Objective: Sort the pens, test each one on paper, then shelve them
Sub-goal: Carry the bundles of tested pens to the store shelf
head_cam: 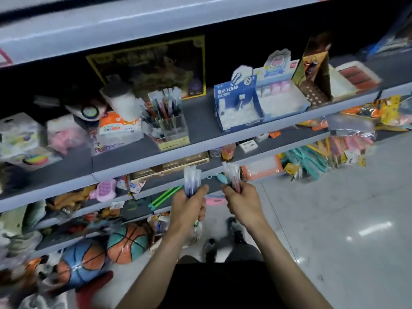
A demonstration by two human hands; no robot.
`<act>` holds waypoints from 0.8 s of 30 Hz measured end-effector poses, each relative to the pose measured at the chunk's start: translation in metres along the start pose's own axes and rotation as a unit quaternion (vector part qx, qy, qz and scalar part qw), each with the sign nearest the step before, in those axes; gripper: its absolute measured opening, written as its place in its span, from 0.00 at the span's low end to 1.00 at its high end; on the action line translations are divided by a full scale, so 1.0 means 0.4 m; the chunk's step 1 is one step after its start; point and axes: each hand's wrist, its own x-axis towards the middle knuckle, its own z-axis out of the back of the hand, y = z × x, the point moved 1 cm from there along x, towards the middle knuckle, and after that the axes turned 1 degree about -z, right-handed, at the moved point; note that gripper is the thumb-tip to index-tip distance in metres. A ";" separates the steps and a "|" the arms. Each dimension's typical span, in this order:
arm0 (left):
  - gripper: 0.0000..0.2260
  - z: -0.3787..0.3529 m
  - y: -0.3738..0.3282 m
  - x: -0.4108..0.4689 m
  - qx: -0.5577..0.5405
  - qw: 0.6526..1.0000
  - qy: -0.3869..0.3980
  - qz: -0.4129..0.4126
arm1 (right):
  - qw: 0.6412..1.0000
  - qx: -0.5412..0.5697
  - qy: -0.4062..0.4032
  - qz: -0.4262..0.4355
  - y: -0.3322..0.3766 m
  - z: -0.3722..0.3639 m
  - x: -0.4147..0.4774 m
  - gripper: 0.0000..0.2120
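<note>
On the grey shelf, left of centre, a white and orange box sits closed; its contents cannot be seen. Just to its right stands a clear pen holder, packed with upright stocked pens in red and dark colours, some in clear sleeves. Further right is a blue display carton with an open front holding small white items that are too blurred to name. Touching its right side, a pale blue carton holds similar pale packets.

Two tiers lower, at the left, two basketballs in clear wrap lie on a low shelf.

In front of the shelving and below the pen holder's tier, the person's left hand is curled round a bundle of blue pens, held upright with the clear ends up. Just beside it, and apart from it, the right hand grips a second bundle of red and dark pens, also upright. Both bundles are held in the air, not on any shelf. At the right is a pale tiled floor.
</note>
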 end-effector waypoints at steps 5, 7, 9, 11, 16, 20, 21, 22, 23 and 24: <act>0.12 -0.018 -0.025 0.059 -0.054 0.995 -0.076 0.022 | 0.996 -0.041 0.078 0.008 0.058 -0.015 0.130 0.15; 0.14 -0.030 -0.032 0.079 -0.078 0.990 -0.111 0.029 | 0.993 -0.052 0.108 0.006 0.079 -0.028 0.173 0.14; 0.16 -0.039 -0.037 0.102 -0.098 0.984 -0.149 0.026 | 0.988 -0.056 0.142 0.000 0.098 -0.045 0.209 0.13; 0.18 -0.044 -0.041 0.123 -0.103 0.978 -0.183 0.005 | 0.983 -0.056 0.173 -0.001 0.119 -0.067 0.242 0.14; 0.16 -0.064 -0.076 0.183 -0.188 0.948 -0.255 -0.023 | 0.968 0.056 0.237 -0.060 0.172 -0.105 0.311 0.16; 0.24 -0.067 -0.126 0.245 -0.256 0.909 -0.321 -0.075 | 0.958 0.115 0.242 -0.102 0.210 -0.137 0.362 0.13; 0.25 -0.065 -0.139 0.260 -0.278 0.897 -0.334 -0.083 | 0.956 0.123 0.243 -0.108 0.217 -0.144 0.375 0.13; 0.24 -0.062 -0.151 0.276 -0.303 0.883 -0.345 -0.093 | 0.954 0.130 0.246 -0.112 0.223 -0.150 0.387 0.13; 0.22 -0.059 -0.164 0.292 -0.329 0.869 -0.354 -0.108 | 0.952 0.135 0.249 -0.112 0.230 -0.155 0.397 0.15; 0.20 -0.056 -0.177 0.307 -0.346 0.857 -0.361 -0.125 | 0.952 0.138 0.251 -0.106 0.237 -0.159 0.406 0.16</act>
